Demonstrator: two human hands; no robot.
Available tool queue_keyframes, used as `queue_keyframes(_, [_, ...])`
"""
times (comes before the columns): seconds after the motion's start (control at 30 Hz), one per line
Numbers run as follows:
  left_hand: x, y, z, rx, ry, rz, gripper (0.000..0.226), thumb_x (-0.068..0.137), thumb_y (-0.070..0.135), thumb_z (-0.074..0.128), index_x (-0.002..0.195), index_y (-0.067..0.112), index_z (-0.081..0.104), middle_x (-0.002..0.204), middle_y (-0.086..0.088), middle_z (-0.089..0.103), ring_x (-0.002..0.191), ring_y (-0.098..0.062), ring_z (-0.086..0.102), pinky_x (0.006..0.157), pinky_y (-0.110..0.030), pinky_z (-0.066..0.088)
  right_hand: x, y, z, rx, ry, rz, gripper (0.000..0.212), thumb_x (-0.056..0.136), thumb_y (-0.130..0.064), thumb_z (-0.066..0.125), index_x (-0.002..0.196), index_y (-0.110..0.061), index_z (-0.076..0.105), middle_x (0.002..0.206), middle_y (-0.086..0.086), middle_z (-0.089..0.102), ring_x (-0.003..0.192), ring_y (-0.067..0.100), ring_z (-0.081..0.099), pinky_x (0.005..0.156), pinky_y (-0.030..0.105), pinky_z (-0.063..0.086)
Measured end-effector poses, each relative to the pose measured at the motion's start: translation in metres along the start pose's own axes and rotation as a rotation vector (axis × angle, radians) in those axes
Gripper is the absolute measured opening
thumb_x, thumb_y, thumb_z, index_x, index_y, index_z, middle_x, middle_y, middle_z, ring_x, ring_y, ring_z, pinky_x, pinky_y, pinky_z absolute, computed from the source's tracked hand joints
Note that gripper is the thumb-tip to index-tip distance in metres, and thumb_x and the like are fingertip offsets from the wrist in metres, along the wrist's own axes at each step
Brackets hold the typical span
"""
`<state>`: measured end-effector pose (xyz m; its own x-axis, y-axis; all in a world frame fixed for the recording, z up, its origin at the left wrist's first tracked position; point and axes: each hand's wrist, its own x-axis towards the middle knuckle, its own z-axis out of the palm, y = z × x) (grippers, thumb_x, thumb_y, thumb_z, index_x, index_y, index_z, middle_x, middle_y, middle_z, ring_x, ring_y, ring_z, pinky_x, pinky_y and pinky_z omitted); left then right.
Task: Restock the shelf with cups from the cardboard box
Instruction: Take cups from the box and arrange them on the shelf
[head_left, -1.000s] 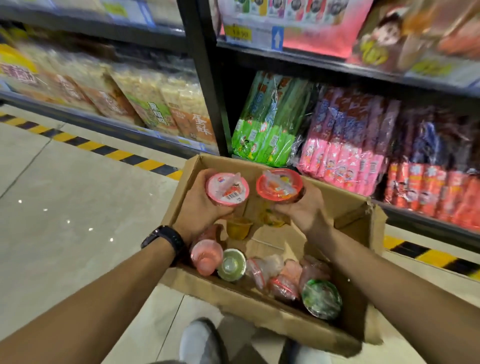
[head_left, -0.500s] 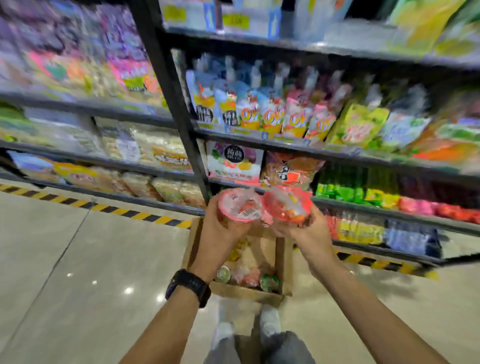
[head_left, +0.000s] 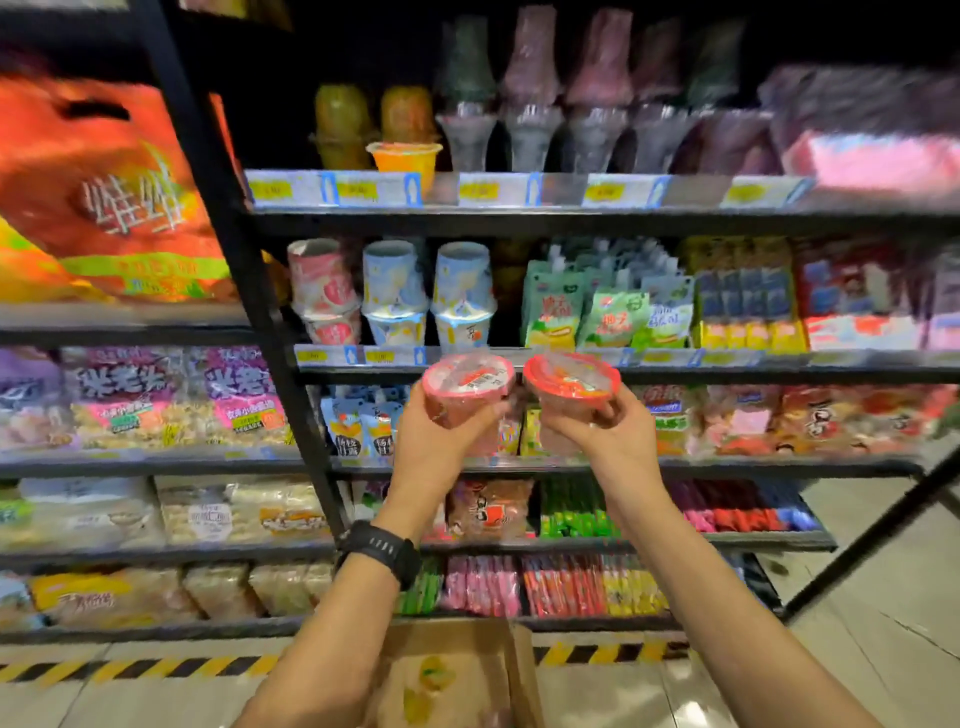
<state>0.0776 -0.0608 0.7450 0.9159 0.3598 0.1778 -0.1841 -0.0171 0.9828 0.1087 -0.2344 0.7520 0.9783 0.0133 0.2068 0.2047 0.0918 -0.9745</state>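
Blurred by motion, a black metal shelf (head_left: 519, 221) packed with snack bags and tubs rises ahead of both hands. Yellow price tags (head_left: 478, 190) on the rail above the hands are too smeared to read. Below the forearms, the cardboard box (head_left: 452, 675) on the floor is cut off by the bottom edge, and its contents show only as yellowish smudges.

Both arms reach up and forward. The left hand (head_left: 436, 452), with a black watch (head_left: 382, 551) on its wrist, wraps its fingers round the side of a pink-rimmed cup (head_left: 467, 387). The right hand (head_left: 602, 441) cradles a red-rimmed cup (head_left: 571, 384) from beneath, fingers curled round it. The cups sit just beside each other, tilted toward the camera. Whether their rims touch cannot be told.

A white barcode label on the pink-rimmed cup's film lid is illegible. Left of the left hand, purple bags (head_left: 124, 384) seem to read "米老头". The large white characters on the orange bag (head_left: 104, 197) up and to the left are too blurred to make out.
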Motion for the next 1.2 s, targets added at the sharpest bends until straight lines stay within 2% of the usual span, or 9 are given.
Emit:
queue_keyframes(0.2, [0.028, 0.059, 0.079, 0.027, -0.044, 0.167, 0.05, 0.07, 0.015, 0.086, 0.114, 0.024, 0.062, 0.105, 0.013, 0.07, 0.091, 0.008, 0.066, 0.076, -0.012, 0.051, 0.048, -0.049, -0.065, 0.01, 0.046, -0.118, 0.055, 0.066, 0.0, 0.084, 0.115, -0.015, 0.062, 0.104, -0.001, 0.072, 0.092, 0.008, 0.068, 0.071, 0.016, 0.052])
queue_keyframes(0.27, [0.037, 0.075, 0.109, 0.041, -0.045, 0.208, 0.048, 0.071, 0.017, 0.086, 0.113, 0.025, 0.063, 0.105, 0.011, 0.071, 0.094, 0.004, 0.067, 0.079, -0.014, 0.052, 0.068, -0.066, -0.09, -0.003, 0.055, -0.16, 0.052, 0.066, 0.0, 0.084, 0.112, -0.013, 0.064, 0.102, 0.003, 0.072, 0.091, 0.011, 0.068, 0.074, 0.019, 0.052])
queue_keyframes(0.43, [0.06, 0.109, 0.18, 0.046, 0.021, 0.28, 0.046, 0.068, 0.024, 0.087, 0.108, 0.026, 0.064, 0.104, 0.008, 0.072, 0.095, -0.004, 0.068, 0.082, -0.023, 0.053, 0.113, -0.108, -0.145, -0.01, 0.054, -0.258, 0.048, 0.068, 0.0, 0.083, 0.11, -0.013, 0.065, 0.096, -0.005, 0.072, 0.081, -0.003, 0.067, 0.068, 0.013, 0.05])
queue_keyframes(0.53, [0.066, 0.124, 0.21, 0.034, 0.01, 0.285, 0.047, 0.071, 0.024, 0.086, 0.112, 0.025, 0.063, 0.104, 0.011, 0.072, 0.094, 0.0, 0.068, 0.081, -0.022, 0.055, 0.137, -0.122, -0.169, -0.005, 0.057, -0.274, 0.043, 0.067, -0.004, 0.084, 0.106, -0.014, 0.068, 0.094, -0.004, 0.074, 0.084, 0.004, 0.069, 0.07, 0.019, 0.051])
queue_keyframes(0.7, [0.091, 0.139, 0.235, 0.055, 0.01, 0.263, 0.055, 0.07, 0.034, 0.086, 0.119, 0.024, 0.063, 0.107, 0.008, 0.072, 0.098, -0.006, 0.068, 0.085, -0.034, 0.058, 0.174, -0.137, -0.189, -0.031, 0.051, -0.285, 0.043, 0.066, -0.012, 0.085, 0.106, -0.016, 0.069, 0.095, -0.003, 0.075, 0.089, 0.01, 0.069, 0.075, 0.026, 0.054])
queue_keyframes(0.83, [0.122, 0.148, 0.245, 0.071, 0.042, 0.29, 0.052, 0.071, 0.035, 0.085, 0.117, 0.026, 0.063, 0.105, 0.013, 0.07, 0.096, -0.001, 0.066, 0.075, -0.019, 0.055, 0.208, -0.147, -0.192, -0.091, 0.061, -0.309, 0.039, 0.067, -0.016, 0.086, 0.1, -0.025, 0.068, 0.093, -0.008, 0.073, 0.085, 0.005, 0.068, 0.074, 0.024, 0.053])
queue_keyframes(0.97, [0.161, 0.158, 0.251, 0.065, 0.005, 0.301, 0.048, 0.073, 0.035, 0.084, 0.115, 0.022, 0.064, 0.104, 0.01, 0.072, 0.091, 0.001, 0.068, 0.08, -0.023, 0.057, 0.244, -0.157, -0.189, -0.129, 0.059, -0.322, 0.034, 0.068, -0.016, 0.086, 0.096, -0.024, 0.069, 0.089, -0.011, 0.073, 0.08, 0.001, 0.068, 0.071, 0.019, 0.051])
queue_keyframes(1.1, [0.194, 0.165, 0.256, 0.011, -0.035, 0.275, 0.041, 0.076, 0.027, 0.083, 0.11, 0.014, 0.064, 0.1, 0.001, 0.072, 0.078, 0.001, 0.07, 0.059, -0.019, 0.056, 0.278, -0.166, -0.185, -0.195, 0.117, -0.353, 0.039, 0.067, -0.019, 0.087, 0.101, -0.013, 0.068, 0.086, -0.009, 0.071, 0.067, -0.011, 0.063, 0.059, 0.008, 0.047])
queue_keyframes(1.2, [0.212, 0.168, 0.258, 0.051, -0.046, 0.276, 0.044, 0.073, 0.033, 0.084, 0.11, 0.017, 0.065, 0.1, 0.005, 0.072, 0.082, 0.001, 0.069, 0.07, -0.022, 0.059, 0.299, -0.172, -0.185, -0.241, 0.176, -0.347, 0.044, 0.065, -0.023, 0.088, 0.099, -0.013, 0.061, 0.079, -0.008, 0.066, 0.058, -0.009, 0.061, 0.053, 0.013, 0.045])
